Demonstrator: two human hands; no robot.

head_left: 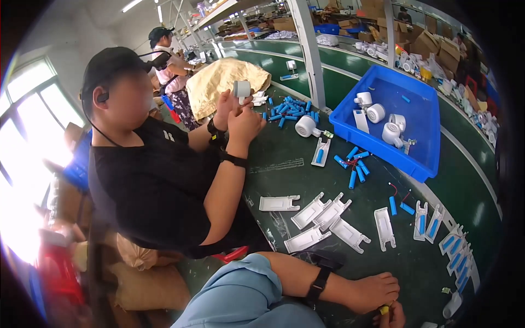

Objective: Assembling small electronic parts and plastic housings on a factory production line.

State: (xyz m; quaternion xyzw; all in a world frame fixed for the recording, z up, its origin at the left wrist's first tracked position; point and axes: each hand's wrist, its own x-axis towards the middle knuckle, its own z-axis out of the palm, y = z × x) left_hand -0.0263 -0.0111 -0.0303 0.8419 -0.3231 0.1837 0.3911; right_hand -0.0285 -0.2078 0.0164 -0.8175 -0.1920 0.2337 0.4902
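Observation:
My left hand (369, 292) reaches over the green table with its fingers curled; whatever may be inside them is hidden. Right below it, cut off by the picture's lower edge, is my right hand (395, 318). A small yellow piece (384, 310) shows at its fingers, between the two hands; its kind I cannot make out. Farther up lie several white plastic housing shells (331, 213), the nearest group in a loose fan. To the right, more white shells (461, 257) holding blue cylindrical batteries stand in a row. Two loose batteries (392, 205) with thin wires lie above that row.
A blue bin (385, 120) holds white round-headed units. Loose blue batteries (292, 109) are heaped beyond. On the left a co-worker in black (158, 180) holds a white round-headed unit (242, 90). A metal post (309, 54) rises behind the table. Another person works farther back.

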